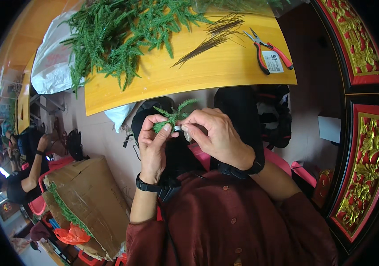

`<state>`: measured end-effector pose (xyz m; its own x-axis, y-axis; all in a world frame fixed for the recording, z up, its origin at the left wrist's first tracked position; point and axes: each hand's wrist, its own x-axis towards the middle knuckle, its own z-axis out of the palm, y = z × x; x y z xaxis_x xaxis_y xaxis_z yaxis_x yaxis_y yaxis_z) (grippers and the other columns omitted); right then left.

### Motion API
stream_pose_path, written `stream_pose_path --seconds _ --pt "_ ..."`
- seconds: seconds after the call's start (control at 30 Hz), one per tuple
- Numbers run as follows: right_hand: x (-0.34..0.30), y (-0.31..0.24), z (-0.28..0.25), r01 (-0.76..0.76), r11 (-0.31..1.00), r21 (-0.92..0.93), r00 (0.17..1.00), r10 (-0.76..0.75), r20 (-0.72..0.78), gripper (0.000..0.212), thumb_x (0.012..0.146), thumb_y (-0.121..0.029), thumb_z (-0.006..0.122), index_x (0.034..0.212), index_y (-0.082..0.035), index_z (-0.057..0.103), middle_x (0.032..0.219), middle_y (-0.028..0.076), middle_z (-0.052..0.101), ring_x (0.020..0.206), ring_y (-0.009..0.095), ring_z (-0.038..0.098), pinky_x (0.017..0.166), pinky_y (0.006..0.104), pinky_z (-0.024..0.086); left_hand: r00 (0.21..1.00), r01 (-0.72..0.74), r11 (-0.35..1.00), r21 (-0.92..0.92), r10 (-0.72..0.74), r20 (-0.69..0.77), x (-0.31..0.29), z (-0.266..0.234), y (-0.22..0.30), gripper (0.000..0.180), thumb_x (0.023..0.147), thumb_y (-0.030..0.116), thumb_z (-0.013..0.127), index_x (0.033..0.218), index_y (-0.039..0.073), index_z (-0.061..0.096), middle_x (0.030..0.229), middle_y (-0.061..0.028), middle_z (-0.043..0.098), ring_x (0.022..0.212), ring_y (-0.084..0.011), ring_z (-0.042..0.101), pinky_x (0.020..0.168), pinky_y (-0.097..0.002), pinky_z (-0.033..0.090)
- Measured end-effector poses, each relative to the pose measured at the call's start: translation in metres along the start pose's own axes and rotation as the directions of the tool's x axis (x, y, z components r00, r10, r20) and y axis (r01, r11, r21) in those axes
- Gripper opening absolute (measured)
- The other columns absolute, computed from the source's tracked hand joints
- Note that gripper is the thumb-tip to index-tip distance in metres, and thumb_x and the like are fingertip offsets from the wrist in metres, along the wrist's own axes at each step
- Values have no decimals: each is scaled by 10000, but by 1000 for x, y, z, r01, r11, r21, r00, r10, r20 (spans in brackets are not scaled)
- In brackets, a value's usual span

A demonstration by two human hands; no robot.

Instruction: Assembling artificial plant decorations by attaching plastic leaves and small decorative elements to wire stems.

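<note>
A small green artificial fern-like sprig sits between the thumb and fingers of my left hand, its leaves fanning out above the fingertips. My right hand is closed in a pinch at the base of the sprig, close against the left fingertips. Between the two hands shows a tiny white piece; what exactly my right fingers grip is too small to tell. Both hands are over my lap, just in front of the yellow table.
On the table lie a heap of green sprigs, thin brown wires and red-handled pliers. A white plastic bag lies left of them. An open cardboard box with greenery stands lower left. Another person sits farther left.
</note>
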<state>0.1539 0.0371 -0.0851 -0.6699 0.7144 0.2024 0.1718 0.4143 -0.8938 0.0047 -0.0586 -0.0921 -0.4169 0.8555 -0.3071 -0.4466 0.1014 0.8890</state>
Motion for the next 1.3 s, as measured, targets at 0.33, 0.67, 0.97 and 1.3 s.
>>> stream_pose_path --seconds 0.33,0.67,0.97,1.3 --pt "-8 8 3 -14 997 -77 1000 16 19 93 818 -117 653 787 -56 590 640 54 613 630 256 602 662 364 435 996 -32 999 19 33 -81 1 6 -13 176 852 -45 629 990 36 558 917 -40 599 806 -104 591 689 -238 522" --pt "-10 12 6 -94 994 -58 996 94 -8 76 809 -93 641 788 -49 584 642 101 609 603 297 610 537 382 464 991 -112 982 152 121 -52 -2 16 -19 115 872 -24 613 963 28 566 877 -42 601 732 -98 574 664 -220 501" --pt "-11 11 12 -14 977 -211 993 -12 -120 99 786 -54 641 792 -49 542 651 106 592 607 293 600 527 391 475 991 124 992 -1 -124 -42 -3 18 -16 133 950 131 534 969 8 578 809 -39 595 697 -102 562 689 -240 485" --pt "-9 5 13 42 980 -195 999 -48 -23 183 783 -50 660 909 -51 527 733 108 603 643 297 601 572 383 486 983 171 970 -176 -180 -41 -1 1 -17 143 929 122 540 976 6 609 757 -32 594 654 -108 543 617 -234 447"
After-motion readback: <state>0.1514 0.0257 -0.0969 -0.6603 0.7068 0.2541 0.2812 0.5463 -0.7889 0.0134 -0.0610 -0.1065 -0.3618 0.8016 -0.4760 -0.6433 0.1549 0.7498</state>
